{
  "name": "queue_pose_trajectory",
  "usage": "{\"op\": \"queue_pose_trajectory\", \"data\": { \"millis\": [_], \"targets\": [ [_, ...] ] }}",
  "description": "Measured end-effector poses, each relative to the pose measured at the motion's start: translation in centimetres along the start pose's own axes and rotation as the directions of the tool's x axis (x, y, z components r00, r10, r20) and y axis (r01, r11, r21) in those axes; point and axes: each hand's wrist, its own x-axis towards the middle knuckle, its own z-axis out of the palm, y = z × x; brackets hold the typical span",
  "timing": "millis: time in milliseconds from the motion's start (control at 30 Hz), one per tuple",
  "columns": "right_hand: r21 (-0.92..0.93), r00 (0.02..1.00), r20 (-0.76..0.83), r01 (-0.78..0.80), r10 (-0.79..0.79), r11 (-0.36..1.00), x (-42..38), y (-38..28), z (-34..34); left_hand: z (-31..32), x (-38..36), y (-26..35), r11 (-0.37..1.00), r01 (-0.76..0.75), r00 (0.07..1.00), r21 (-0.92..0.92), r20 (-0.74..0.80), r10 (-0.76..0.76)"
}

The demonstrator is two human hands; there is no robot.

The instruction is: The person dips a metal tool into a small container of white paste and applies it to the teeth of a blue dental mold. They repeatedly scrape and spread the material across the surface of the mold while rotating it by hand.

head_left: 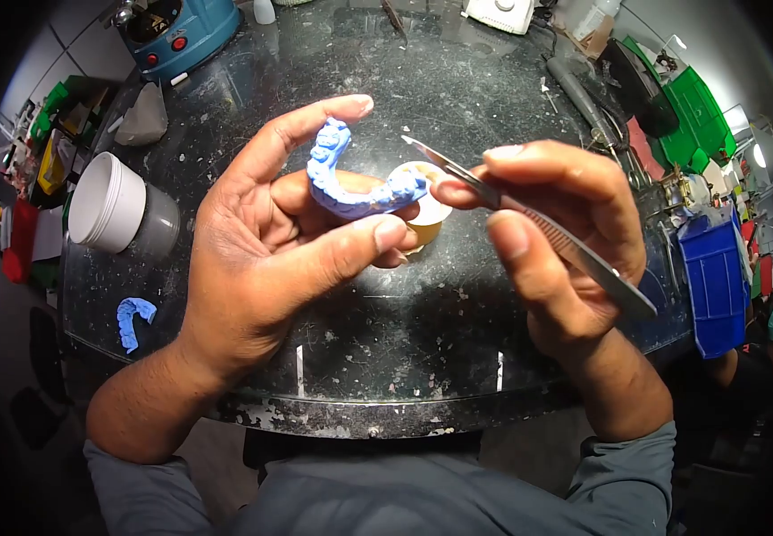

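My left hand (257, 232) grips a blue dental impression (342, 204), a horseshoe-shaped arch with tooth forms along it, held up between thumb and fingers. Its index finger stretches past the upper end of the arch. In my right hand (574, 223) is a metal scalpel (558, 237), its handle ridged and its blade tip pointing up and left. The blade is to the right of the arch, above its right end, and a right fingertip comes close to that end. A round pale-topped container (431, 223) with an amber side stands behind the left fingers, partly covered.
A second blue impression piece (132, 320) lies on the black worktable (386, 339) at left, below a white tub (108, 204). A teal machine (185, 40) stands at back left. Blue (713, 277) and green (697, 116) bins and loose tools crowd the right side.
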Motion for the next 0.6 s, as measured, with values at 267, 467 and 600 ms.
{"op": "queue_pose_trajectory", "data": {
  "millis": [267,467,600],
  "targets": [
    [-0.166,0.945,0.22,0.281,-0.243,0.945,0.4,1.0,-1.1,-0.9,0.2,0.0,0.994,0.105,0.994,-0.02,-0.003,-0.106],
    [0.218,0.925,0.13,-0.377,0.356,0.9,1.5,2.1,-1.9,-0.9,0.4,-0.1,0.999,0.024,0.999,0.029,-0.035,-0.023],
    [0.432,0.858,0.301,-0.512,0.417,0.743,2.2,4.6,-4.2,-0.7,0.0,0.2,0.977,-0.011,1.0,0.211,0.001,0.011]
  ]
}}
